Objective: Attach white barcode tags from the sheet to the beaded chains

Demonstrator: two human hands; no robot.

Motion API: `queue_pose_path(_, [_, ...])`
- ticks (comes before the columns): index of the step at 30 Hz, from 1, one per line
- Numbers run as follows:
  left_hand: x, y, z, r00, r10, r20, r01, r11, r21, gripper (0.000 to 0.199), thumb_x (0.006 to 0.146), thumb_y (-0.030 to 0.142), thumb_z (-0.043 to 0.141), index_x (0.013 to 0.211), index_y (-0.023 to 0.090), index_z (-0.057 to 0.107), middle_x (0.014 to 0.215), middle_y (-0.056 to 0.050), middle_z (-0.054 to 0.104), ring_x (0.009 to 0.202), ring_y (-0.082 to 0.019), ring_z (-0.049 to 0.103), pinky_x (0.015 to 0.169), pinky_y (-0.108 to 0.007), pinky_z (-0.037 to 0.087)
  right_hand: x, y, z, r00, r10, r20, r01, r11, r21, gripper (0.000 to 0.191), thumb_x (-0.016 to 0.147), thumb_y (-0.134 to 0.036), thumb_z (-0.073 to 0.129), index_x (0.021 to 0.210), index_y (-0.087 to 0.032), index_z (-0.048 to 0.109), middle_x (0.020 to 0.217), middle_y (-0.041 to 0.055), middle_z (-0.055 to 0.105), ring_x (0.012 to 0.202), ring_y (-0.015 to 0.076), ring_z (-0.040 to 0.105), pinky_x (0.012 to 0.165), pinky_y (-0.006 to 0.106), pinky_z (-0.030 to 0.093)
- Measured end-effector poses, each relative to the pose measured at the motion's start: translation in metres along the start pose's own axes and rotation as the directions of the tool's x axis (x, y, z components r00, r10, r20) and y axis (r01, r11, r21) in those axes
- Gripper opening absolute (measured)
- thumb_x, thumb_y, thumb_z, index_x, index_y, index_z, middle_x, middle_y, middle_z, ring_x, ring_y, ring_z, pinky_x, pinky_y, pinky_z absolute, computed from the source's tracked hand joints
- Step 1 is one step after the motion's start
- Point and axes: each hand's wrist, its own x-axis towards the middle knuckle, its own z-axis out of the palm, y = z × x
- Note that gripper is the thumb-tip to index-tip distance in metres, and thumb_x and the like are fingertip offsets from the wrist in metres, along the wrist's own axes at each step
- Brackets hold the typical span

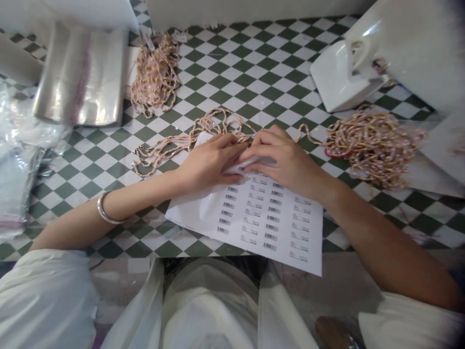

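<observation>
A white sheet of barcode price labels [247, 218] lies at the front of the table, its lower right corner past the edge. Both hands meet at its upper part, where the paper bends up. My left hand [214, 160] is closed on the sheet, thumb and fingers at the bend. From the other side my right hand [278, 152] pinches at the same spot, its fingertips close to the left ones. Whether a single label is between the fingertips is hidden. Just behind the hands are pink and gold bead strands [196, 133], partly covered by the sheet.
At the right lies a big heap of bead strands [374, 145], with a white plastic holder [341, 75] behind it. Another bead bundle [156, 72] is at the back left, beside a stack of clear bags [83, 77]. More plastic bags [18, 165] lie far left on the checkered tabletop [254, 58].
</observation>
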Motion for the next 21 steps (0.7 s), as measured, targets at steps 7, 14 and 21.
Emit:
queue_pose_path(7, [0.0009, -0.0003, 0.0008, 1.000, 0.003, 0.015, -0.003, 1.000, 0.003, 0.053, 0.076, 0.039, 0.074, 0.122, 0.015, 0.063, 0.116, -0.013, 0.061, 0.108, -0.026, 0.062, 0.086, -0.037, 0.056, -0.0007, 0.0030, 0.0047, 0.996, -0.054, -0.066, 0.055, 0.998, 0.005, 0.014, 0.090, -0.030, 0.057, 0.090, -0.023, 0.069, 0.087, 0.0062, 0.050, 0.091, 0.0235, 0.048, 0.087, 0.045, 0.044])
queue_pose_path(14, [0.0007, -0.0014, 0.0007, 1.000, -0.005, 0.007, 0.005, 1.000, -0.023, 0.059, 0.075, 0.043, 0.075, 0.125, 0.016, 0.061, 0.120, -0.013, 0.063, 0.110, -0.025, 0.062, 0.089, -0.034, 0.055, 0.0007, 0.0050, 0.0075, 0.995, -0.006, -0.100, 0.023, 0.985, 0.170, 0.008, 0.086, -0.027, 0.062, 0.082, -0.025, 0.069, 0.092, 0.0037, 0.046, 0.093, 0.0192, 0.053, 0.091, 0.040, 0.047])
queue_pose_path(21, [0.0004, -0.0017, 0.0025, 0.999, -0.032, -0.023, 0.031, 0.999, -0.036, 0.065, 0.073, 0.044, 0.077, 0.129, 0.017, 0.058, 0.120, -0.011, 0.063, 0.108, -0.024, 0.062, 0.090, -0.034, 0.054, 0.0008, 0.0030, -0.0005, 0.997, 0.037, -0.068, -0.020, 0.972, 0.236, 0.011, 0.080, -0.029, 0.068, 0.071, -0.024, 0.071, 0.105, 0.0053, 0.050, 0.112, 0.0237, 0.050, 0.104, 0.045, 0.041])
